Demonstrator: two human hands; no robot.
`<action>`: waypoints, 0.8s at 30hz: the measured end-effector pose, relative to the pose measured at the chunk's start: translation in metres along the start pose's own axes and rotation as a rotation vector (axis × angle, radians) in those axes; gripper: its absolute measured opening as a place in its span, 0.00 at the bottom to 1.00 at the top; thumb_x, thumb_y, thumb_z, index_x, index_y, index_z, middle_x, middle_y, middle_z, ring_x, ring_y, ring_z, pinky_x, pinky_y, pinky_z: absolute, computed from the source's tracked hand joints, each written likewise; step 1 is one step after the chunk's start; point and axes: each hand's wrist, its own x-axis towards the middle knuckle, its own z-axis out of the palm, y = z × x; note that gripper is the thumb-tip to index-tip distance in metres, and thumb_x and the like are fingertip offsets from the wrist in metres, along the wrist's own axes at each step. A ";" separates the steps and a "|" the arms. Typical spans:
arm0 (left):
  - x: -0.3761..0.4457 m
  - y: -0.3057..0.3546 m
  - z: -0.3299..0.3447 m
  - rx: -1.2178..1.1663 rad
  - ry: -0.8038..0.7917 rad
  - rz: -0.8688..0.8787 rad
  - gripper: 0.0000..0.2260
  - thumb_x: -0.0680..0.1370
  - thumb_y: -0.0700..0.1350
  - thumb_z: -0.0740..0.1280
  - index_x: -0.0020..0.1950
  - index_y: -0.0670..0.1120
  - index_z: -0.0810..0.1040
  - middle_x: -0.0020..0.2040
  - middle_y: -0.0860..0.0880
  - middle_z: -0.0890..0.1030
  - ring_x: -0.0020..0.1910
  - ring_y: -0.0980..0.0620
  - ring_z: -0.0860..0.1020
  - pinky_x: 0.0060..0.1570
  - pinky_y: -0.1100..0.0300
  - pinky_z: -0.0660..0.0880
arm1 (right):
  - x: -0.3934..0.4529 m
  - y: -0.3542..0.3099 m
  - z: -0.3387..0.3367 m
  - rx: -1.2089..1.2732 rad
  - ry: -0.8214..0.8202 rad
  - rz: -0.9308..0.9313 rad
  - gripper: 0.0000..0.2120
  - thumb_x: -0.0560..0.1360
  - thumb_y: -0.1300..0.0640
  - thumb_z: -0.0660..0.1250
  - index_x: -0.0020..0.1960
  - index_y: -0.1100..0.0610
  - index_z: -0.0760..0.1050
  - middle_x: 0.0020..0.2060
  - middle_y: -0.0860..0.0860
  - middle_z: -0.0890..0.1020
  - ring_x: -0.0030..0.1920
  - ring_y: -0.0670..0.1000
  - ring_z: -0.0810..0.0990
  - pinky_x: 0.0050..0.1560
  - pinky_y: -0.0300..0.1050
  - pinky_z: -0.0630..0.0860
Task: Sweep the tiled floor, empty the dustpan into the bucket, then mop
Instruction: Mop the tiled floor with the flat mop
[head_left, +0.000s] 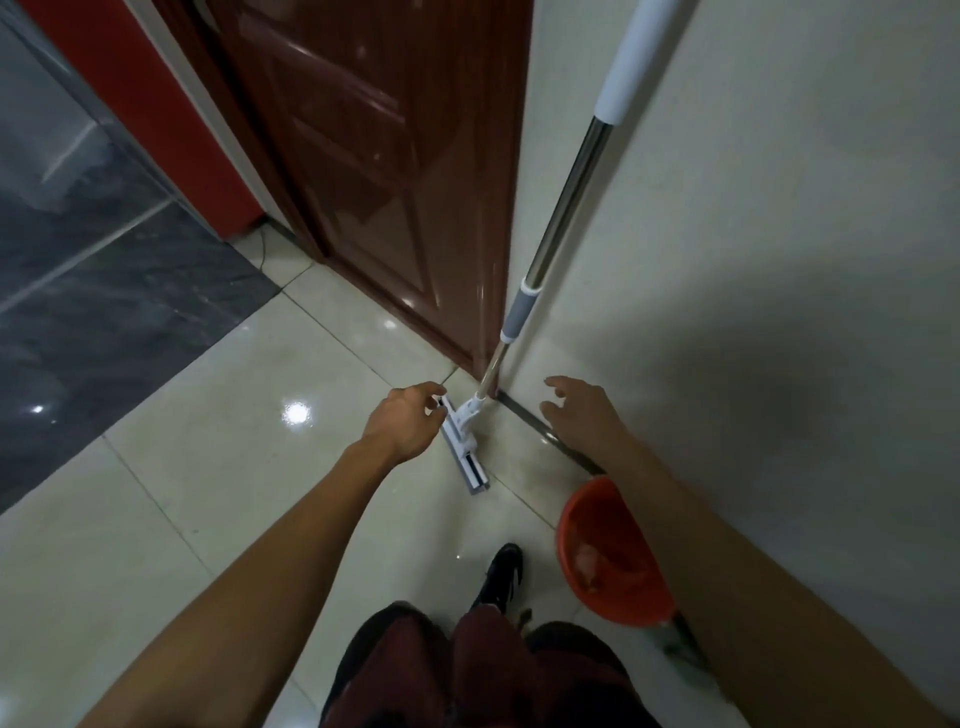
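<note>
A flat mop leans against the cream wall, its steel and white handle (563, 202) rising to the top right and its white head (466, 451) standing on the pale tiled floor (218, 499). My left hand (402, 423) reaches to the upper end of the mop head, fingers curled loosely beside it; a grip is not visible. My right hand (579, 413) hovers open just right of the mop's lower shaft, fingers spread, holding nothing. An orange bucket (602, 551) stands on the floor by the wall, partly behind my right forearm, with pale debris inside.
A dark red wooden door (395, 171) stands behind the mop. Dark grey tiles (93, 291) cover the floor at left. My black shoe (501, 574) is near the bucket. A dark skirting strip (545, 431) runs along the wall base.
</note>
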 end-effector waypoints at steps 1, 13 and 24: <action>0.010 0.007 -0.001 -0.006 -0.012 0.007 0.16 0.83 0.51 0.63 0.71 0.52 0.76 0.62 0.49 0.83 0.59 0.47 0.80 0.59 0.51 0.79 | 0.008 -0.001 -0.007 0.017 0.011 0.005 0.23 0.79 0.52 0.64 0.73 0.53 0.70 0.69 0.54 0.76 0.68 0.55 0.74 0.70 0.47 0.69; 0.119 0.079 -0.037 -0.116 -0.111 0.152 0.15 0.81 0.47 0.64 0.66 0.47 0.81 0.58 0.45 0.84 0.56 0.43 0.83 0.57 0.50 0.80 | 0.082 -0.052 -0.064 0.390 0.225 0.063 0.23 0.79 0.53 0.66 0.74 0.51 0.69 0.64 0.51 0.76 0.59 0.49 0.76 0.54 0.40 0.74; 0.176 0.097 -0.048 -0.315 -0.317 0.287 0.28 0.75 0.62 0.66 0.72 0.52 0.76 0.61 0.49 0.83 0.56 0.50 0.83 0.56 0.49 0.81 | 0.107 -0.105 -0.063 0.430 0.497 0.128 0.08 0.78 0.54 0.67 0.54 0.57 0.79 0.44 0.46 0.82 0.41 0.40 0.78 0.35 0.24 0.68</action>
